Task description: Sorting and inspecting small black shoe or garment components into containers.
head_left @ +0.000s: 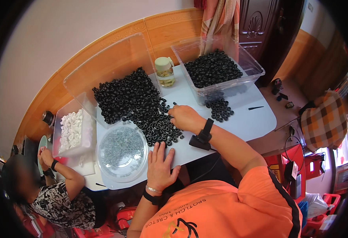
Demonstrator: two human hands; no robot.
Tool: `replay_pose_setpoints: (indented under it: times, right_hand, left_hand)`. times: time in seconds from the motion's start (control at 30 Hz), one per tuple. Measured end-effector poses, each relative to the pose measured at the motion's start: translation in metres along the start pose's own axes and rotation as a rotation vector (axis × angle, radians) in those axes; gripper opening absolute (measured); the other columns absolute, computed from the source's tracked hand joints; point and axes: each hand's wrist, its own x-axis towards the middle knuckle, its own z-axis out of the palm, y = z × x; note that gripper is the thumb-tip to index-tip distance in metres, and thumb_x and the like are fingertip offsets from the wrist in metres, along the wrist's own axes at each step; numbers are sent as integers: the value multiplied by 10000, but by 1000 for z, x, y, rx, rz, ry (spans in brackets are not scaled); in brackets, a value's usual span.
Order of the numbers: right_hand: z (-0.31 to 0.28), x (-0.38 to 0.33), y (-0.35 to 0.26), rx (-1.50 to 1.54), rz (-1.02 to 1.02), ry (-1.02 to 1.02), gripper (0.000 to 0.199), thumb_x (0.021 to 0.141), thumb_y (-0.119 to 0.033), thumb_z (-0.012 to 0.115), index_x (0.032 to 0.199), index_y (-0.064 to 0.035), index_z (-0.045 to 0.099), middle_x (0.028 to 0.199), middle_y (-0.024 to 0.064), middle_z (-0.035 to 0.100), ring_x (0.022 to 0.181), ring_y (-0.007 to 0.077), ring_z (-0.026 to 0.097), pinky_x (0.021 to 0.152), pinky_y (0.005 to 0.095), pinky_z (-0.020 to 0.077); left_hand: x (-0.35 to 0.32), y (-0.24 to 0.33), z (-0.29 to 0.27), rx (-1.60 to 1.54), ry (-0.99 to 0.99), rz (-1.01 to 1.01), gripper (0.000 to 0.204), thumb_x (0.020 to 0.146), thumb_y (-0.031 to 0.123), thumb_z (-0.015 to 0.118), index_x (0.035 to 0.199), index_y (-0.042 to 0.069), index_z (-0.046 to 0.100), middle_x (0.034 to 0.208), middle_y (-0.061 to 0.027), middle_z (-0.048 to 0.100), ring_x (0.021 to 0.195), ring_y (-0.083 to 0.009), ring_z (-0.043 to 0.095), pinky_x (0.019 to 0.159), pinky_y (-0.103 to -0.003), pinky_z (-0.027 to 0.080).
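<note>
The person's left hand [159,166] lay flat on the white table [253,119], palm down and fingers spread, grasping nothing, its fingertips just short of the near edge of a loose heap of small black rings [142,105]. The right hand [185,118] reached across with a black device strapped at the wrist; its fingers were curled down onto the rings at the heap's right edge — whether they had actually pinched one could not be told, since the fingertips were hidden under the hand.

The heap spread from a tilted clear tray [102,67] at the back left down toward the person. Just left of the flat hand sat a round clear bowl [122,150] of small grey metal pieces. Behind the heap stood a small jar [165,71] with a pale lid, and to its right a clear rectangular bin [225,71] held more black rings, with a smaller scatter of rings [220,109] on the table in front of it.

At the far left, a clear box of white parts [72,129] rested near a second person [59,194] — seated low, both hands raised together beside that box.
</note>
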Motion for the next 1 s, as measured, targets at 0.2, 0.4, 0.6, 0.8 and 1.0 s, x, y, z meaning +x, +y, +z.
replay_pose_setpoints:
  times: [0.2,0.4,0.6,0.8,1.0]
  right_hand:
    - [-20,9,18,-36,94,140,283,843,-139,657,1099,-19,661,1061,209,625,942,380,642,841,452,518]
    - [-7,34,22,-209,125,-32,277,851,-145,655,1093,-11,673,1070,204,622,972,371,637,855,441,513]
    - [-5,33,12,14,-22,-6,244,809,-129,624,1018,-32,706,991,213,680,956,366,648,861,452,505]
    - [-41,-23,24,92,-37,72,303,814,-190,669,1061,-16,687,955,171,683,903,343,654,823,416,514]
    - [-46,-93,10,116,-27,-194,372,744,-310,767,945,-32,622,860,144,664,816,310,660,717,401,515]
  left_hand:
    - [0,1,-2,16,-5,0,583,769,344,683,1277,71,596,1458,-242,397,1386,-441,314,1101,-564,265]
    - [0,-2,0,10,17,9,584,772,363,680,1271,69,599,1455,-241,400,1382,-442,320,1098,-562,267]
    - [-1,-3,1,7,13,11,585,781,373,675,1277,73,595,1456,-238,400,1389,-437,314,1107,-563,260]
    - [-1,-4,0,13,-5,8,598,782,381,675,1289,77,585,1461,-237,395,1392,-435,310,1113,-567,253]
    - [-1,-3,-3,0,-19,14,602,772,372,686,1287,76,586,1461,-244,392,1387,-445,312,1108,-572,261]
